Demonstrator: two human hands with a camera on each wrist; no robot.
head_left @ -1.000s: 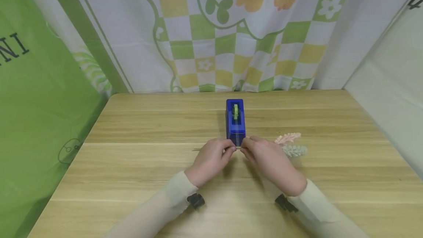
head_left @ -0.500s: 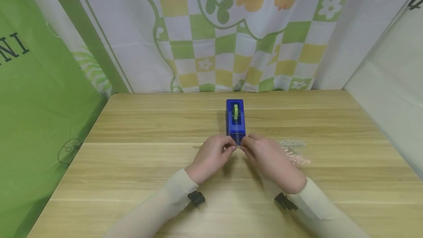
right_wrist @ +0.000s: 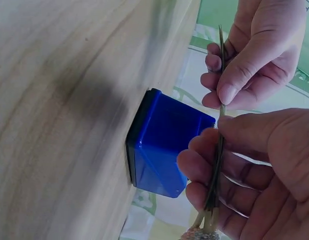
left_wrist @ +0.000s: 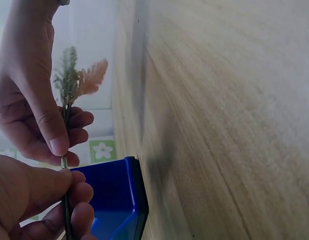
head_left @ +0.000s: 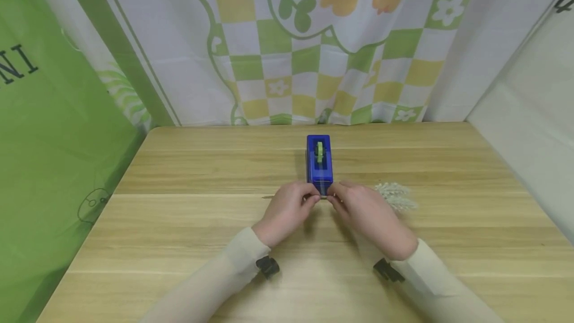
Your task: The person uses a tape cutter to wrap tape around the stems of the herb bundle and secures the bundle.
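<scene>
My left hand (head_left: 283, 216) and right hand (head_left: 371, 218) meet in front of a blue tape dispenser (head_left: 320, 174). Between thumb and fingers, both pinch the thin dark stems (right_wrist: 221, 150) of a small bunch of artificial flowers, held level above the table. The fluffy flower heads (head_left: 395, 196) stick out past my right hand, pale green in the head view. A pinkish head (left_wrist: 93, 78) also shows beside the pale green one in the left wrist view. Bare stem ends reach out left of my left hand. Between the fingertips the stem looks glossy; whether tape lies there I cannot tell.
A yellow-green tape roll (head_left: 320, 151) sits in the dispenser, which stands on the wooden table (head_left: 202, 163). Behind the table hangs a checked, flowered curtain (head_left: 309, 64). A green cloth (head_left: 58, 128) borders the left side, and a white one (head_left: 529, 103) the right.
The bunch has turned about its stems: pink and green heads have swapped places, and now the pale green ones show. Both hands have shifted very slightly toward the dispenser, keeping their grip.
</scene>
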